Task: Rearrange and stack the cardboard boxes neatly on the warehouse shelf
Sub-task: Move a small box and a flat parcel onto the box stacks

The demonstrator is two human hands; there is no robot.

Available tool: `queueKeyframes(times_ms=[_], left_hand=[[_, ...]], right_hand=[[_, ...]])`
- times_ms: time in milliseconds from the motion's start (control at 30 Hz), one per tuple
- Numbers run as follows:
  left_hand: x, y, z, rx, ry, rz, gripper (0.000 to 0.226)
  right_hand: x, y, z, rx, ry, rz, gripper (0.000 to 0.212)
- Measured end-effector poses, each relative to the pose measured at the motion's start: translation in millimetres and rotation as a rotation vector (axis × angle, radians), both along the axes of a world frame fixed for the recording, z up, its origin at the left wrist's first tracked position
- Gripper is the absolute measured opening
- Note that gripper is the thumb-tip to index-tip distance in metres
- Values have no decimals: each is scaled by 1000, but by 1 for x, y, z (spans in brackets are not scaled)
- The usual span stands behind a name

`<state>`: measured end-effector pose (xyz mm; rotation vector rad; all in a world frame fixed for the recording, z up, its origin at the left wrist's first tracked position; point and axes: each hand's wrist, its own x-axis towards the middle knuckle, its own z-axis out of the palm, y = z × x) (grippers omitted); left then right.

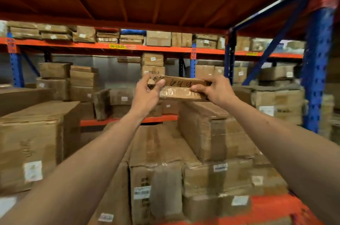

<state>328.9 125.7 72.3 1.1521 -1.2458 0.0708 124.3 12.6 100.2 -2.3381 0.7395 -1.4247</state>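
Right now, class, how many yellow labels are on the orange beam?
2. One yellow label sits left of centre on the orange beam; the other yellow label, blurred, is further right. Others may be hidden.

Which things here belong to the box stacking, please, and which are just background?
In the job: held box, left hand, right hand, long boxes under it.
Background: far racks, yellow label, blue upright.
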Motion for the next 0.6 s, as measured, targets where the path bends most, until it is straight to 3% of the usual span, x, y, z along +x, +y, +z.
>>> queueKeyframes(times_ms=[167,267,433,600], left_hand=[[-67,-70,-35,89,47,-149,26],[-111,-101,-61,123,71,-130,23],[-148,-128,-76,-14,80,145,24],[-162,-138,-75,-118,59,375,32]], right_hand=[[-85,-40,-26,32,35,-144,38],[-122,-67,-45,55,68,-169,43],[-137,-92,-66,-63,65,-144,51],[-122,-106,-105,-336,11,-356,59]])
